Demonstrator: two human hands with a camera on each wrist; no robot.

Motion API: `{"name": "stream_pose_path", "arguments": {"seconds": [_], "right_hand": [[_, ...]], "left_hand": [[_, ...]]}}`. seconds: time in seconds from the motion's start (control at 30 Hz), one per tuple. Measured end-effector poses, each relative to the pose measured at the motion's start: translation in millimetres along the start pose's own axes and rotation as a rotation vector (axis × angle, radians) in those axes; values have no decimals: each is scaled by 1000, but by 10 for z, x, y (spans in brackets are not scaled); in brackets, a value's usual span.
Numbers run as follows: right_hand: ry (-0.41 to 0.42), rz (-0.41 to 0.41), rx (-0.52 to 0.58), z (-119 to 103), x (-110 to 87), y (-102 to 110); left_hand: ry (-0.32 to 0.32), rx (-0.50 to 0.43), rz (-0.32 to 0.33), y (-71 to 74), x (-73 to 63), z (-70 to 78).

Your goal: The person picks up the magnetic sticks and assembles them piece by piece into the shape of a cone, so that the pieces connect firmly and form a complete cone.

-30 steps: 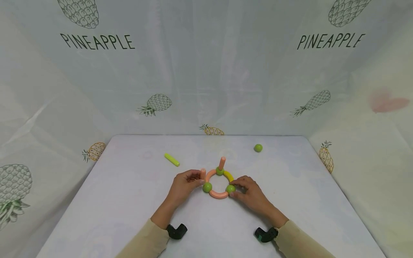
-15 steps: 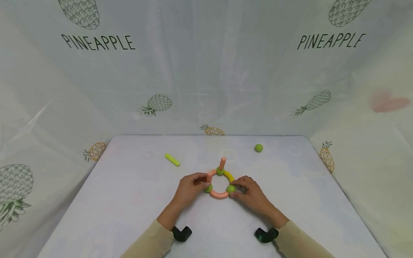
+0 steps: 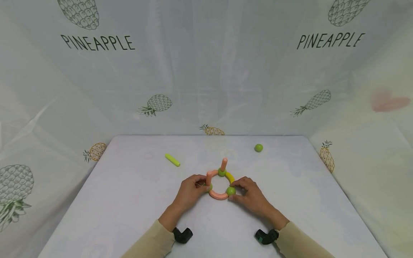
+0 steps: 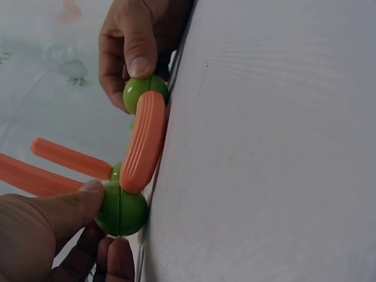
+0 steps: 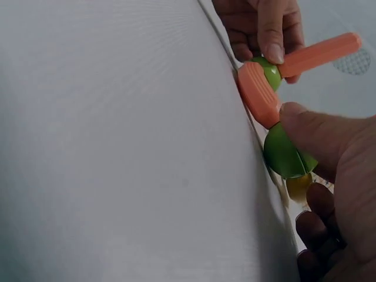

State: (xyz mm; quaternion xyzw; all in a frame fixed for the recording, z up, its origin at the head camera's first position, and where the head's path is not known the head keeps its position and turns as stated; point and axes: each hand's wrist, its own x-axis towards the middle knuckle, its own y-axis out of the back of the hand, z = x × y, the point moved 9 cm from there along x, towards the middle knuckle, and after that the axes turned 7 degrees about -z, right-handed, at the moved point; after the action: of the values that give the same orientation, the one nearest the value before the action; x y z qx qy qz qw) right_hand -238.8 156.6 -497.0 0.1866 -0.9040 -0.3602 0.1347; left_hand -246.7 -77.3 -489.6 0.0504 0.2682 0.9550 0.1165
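Head | left hand, right hand pinching green balls | table side edges well away

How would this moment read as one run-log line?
left hand: grips left green ball; right hand: grips right green ball; orange rods: upright on ring; loose: lime rod, far green ball

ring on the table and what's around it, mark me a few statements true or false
The right hand touches a green ball of the ring. True.
The left hand is clear of the ring. False: the left hand grips a second ball of it.
All the ring's curved pieces are orange. False: one curved piece is yellow.
A loose ball lies apart from the ring. True.
A yellow-green stick lies left of the loose ball. True.
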Motion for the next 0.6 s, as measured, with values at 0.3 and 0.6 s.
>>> {"name": "stream_pose_path", "arguments": {"seconds": [0.3,0.6], "right_hand": [[18,-25,27,-58,-62,-60],[49,-17,43,-128,-111,-52]], "left_hand": [[5,19,-2,27,50,-4],[19,28,0,18,86,-8]]}}
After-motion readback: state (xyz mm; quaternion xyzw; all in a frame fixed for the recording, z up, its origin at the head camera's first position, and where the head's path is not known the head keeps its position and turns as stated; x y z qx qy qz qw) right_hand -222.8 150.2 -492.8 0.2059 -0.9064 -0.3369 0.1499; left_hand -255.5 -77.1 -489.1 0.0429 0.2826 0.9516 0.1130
